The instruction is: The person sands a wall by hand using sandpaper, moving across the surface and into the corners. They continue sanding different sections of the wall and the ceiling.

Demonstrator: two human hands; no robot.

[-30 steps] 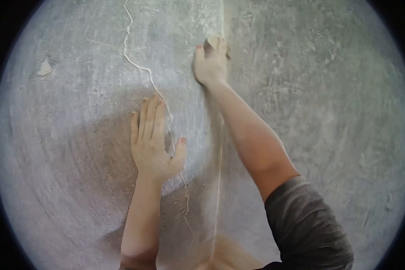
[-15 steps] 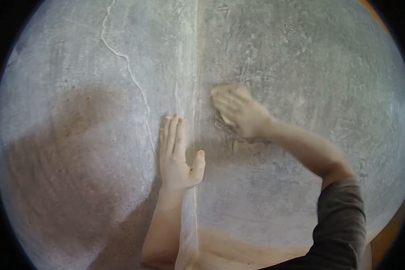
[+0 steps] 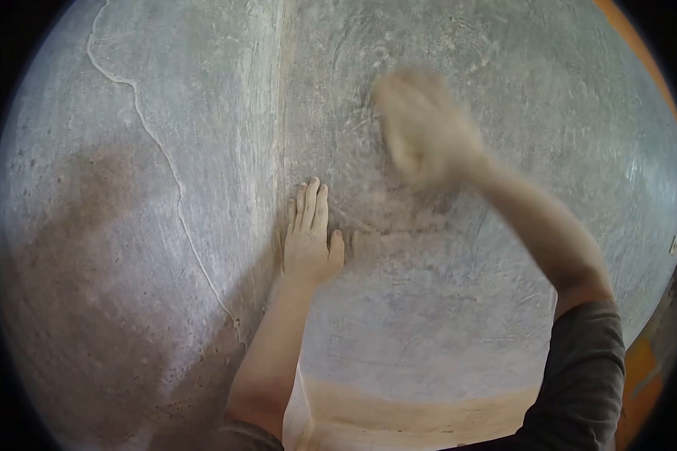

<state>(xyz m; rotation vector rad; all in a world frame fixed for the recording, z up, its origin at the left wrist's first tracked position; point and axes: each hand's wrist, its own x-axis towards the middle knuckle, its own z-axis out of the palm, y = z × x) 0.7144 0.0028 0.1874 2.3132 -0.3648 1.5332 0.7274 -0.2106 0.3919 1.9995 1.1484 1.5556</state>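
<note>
The right hand (image 3: 432, 131) is blurring with motion over the grey wall (image 3: 429, 323), right of the corner (image 3: 282, 113). It seems to be rubbing with a pale pad (image 3: 404, 155) lying beneath the palm and fingers, but the blur is hiding whether it is grasping that pad. The left hand (image 3: 306, 252) is lying flat and open beside the corner, grasping nothing and probably bracing. Any further stroke would be calling for even pressure and for steering clear of the left thumb.
</note>
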